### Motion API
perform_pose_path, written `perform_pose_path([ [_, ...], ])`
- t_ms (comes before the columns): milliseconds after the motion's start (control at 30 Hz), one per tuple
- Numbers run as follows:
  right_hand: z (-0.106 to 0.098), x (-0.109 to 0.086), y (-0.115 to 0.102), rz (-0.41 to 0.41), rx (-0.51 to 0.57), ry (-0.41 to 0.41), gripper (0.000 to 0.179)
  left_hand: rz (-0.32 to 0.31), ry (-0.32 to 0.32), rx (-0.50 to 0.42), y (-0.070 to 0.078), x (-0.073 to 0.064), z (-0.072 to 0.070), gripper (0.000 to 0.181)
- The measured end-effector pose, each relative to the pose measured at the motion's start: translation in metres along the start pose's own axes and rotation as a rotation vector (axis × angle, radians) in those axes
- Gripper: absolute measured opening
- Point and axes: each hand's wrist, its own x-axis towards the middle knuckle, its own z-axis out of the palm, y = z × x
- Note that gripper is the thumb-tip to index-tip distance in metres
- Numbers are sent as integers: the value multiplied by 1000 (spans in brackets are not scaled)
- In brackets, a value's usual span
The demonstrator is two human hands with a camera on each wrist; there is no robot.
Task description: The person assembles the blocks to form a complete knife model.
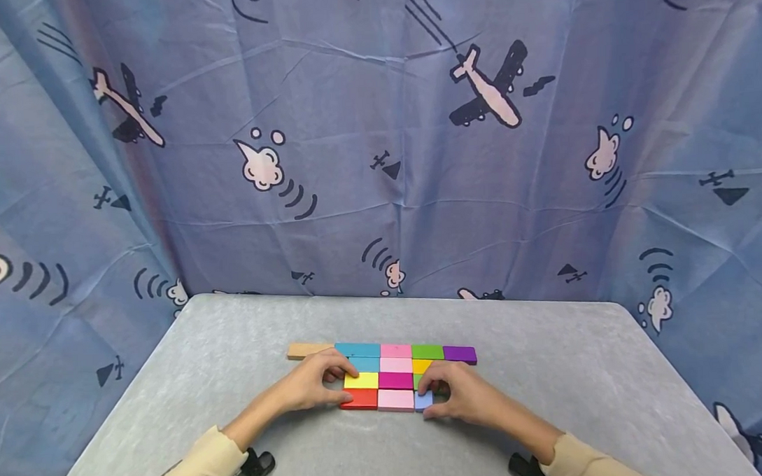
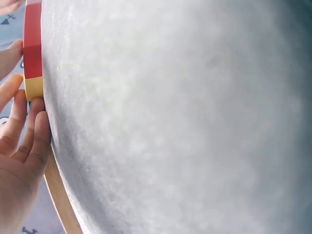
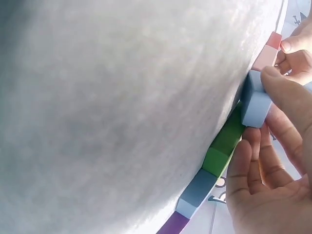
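Note:
Flat coloured blocks lie in several touching rows on the grey table. My left hand (image 1: 317,380) rests at the left ends of the rows, fingers bent. Its thumb touches the red block (image 1: 360,400) and a fingertip is on the yellow block (image 1: 363,381). At the right end of the front row, my right hand (image 1: 460,391) pinches a light blue block (image 3: 257,108) between thumb and fingers, beside the pale pink block (image 1: 396,401). In the right wrist view a green block (image 3: 225,139) sits just past it. The right hand hides part of the rows' right ends in the head view.
The back row holds a wooden-coloured block (image 1: 303,350), a blue block (image 1: 357,350), a pink block (image 1: 395,350), a green block (image 1: 427,351) and a purple block (image 1: 460,355). A blue patterned curtain (image 1: 353,162) hangs around the table (image 1: 233,341).

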Motion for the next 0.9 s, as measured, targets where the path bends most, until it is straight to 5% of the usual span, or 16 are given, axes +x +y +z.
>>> perform_pose_path([
  [900,-6,-6,3,-15,28,-5,24,9,2,14,2,0,0,32],
])
